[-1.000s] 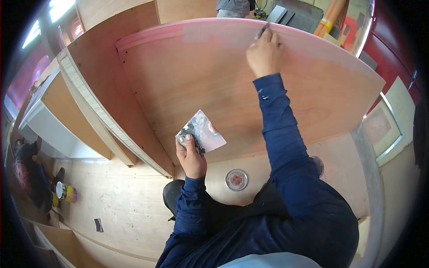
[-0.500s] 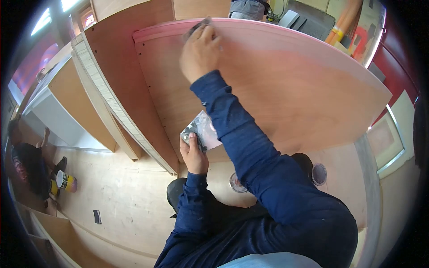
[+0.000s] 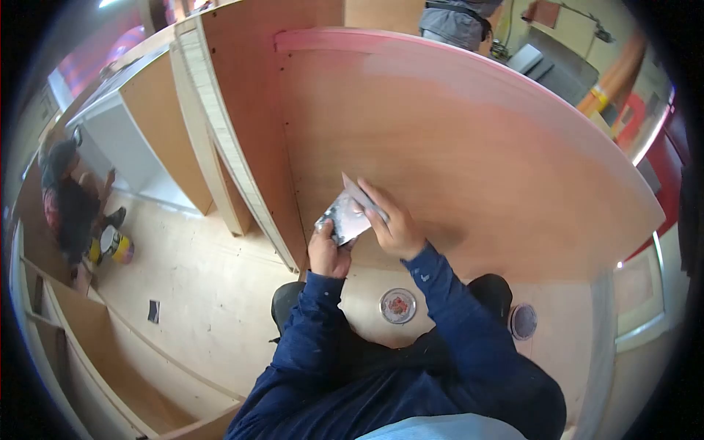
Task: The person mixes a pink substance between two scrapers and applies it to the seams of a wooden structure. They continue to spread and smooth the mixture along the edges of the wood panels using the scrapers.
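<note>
My left hand [image 3: 328,257] is closed on a flat metal putty plate [image 3: 339,220] with pale pink filler and dark smears on it. In my right hand [image 3: 400,229] is a putty spreader [image 3: 367,199], a thin flat blade held between thumb and fingers. Its blade overlaps the plate's upper right side. Both hands are in front of a large curved wooden panel [image 3: 469,154], which has pinkish filler along its upper edge. Between my knees sits a round tin [image 3: 397,306] with reddish stuff in it.
A second round container [image 3: 523,321] stands beside my right knee. An upright wooden divider [image 3: 249,125] borders the panel. At left a person [image 3: 70,198] crouches by paint buckets [image 3: 117,243]; another person [image 3: 456,26] is behind the panel. A dark scrap [image 3: 154,312] lies on the floor.
My right hand has come down from the panel's top left edge to the plate in my left hand, bringing the spreader along. The view has shifted left.
</note>
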Demonstrator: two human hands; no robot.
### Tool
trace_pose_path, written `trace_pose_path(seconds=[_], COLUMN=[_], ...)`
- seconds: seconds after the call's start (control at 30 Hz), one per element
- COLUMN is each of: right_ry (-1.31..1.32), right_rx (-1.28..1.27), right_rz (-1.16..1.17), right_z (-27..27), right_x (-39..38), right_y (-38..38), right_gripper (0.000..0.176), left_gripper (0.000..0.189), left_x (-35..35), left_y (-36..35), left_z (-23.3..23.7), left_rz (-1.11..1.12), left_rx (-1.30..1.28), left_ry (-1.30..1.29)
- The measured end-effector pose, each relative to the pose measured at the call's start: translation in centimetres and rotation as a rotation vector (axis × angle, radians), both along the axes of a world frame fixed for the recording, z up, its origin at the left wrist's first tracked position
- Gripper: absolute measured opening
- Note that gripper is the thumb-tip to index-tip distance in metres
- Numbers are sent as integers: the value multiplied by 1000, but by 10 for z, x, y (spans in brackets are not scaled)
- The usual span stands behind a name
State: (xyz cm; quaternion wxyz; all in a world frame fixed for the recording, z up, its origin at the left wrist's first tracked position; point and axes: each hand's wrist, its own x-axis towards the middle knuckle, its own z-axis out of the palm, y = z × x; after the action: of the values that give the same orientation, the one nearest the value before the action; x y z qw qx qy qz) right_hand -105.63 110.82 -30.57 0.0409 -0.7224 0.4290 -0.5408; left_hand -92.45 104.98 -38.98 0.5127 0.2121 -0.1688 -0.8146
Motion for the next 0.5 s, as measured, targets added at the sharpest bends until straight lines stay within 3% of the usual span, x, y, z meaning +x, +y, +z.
trace_pose_path(seconds=[0.07,0.17,0.23,0.27,0.3,0.33,0.4,0.43,0.5], right_ry=[145,140,123,80,52,44,317,319,-20], right_rx=[58,28,81,225,324,332,280,283,181], right_rz=[-34,-31,-83,-88,-100,-99,-170,-173,-152], right_z=[-24,-24,-47,-64,-67,-67,-63,-54,-29], right_x=[-5,-5,-24,-40,-55,-63,-75,-78,-81], right_y=[13,32,39,49,48,51,58,58,62], right_gripper=[41,40,42,45,48,48,55,55,56], left_gripper=[26,22,19,17,17,15,14,13,12], left_x=[-8,-17,-30,-21,-20,-19,-19,-19,-24], left_y=[8,19,20,28,32,33,30,26,28], left_z=[-2,3,-1,14,35,44,46,43,42], left_rz=[23,72,265,351,329,378,421,487,535], left_rx=[-2,-34,-161,-414,-289,-332,-377,-519,-659], left_ry=[-20,-98,-35,-404,-327,-333,-339,-477,-621])
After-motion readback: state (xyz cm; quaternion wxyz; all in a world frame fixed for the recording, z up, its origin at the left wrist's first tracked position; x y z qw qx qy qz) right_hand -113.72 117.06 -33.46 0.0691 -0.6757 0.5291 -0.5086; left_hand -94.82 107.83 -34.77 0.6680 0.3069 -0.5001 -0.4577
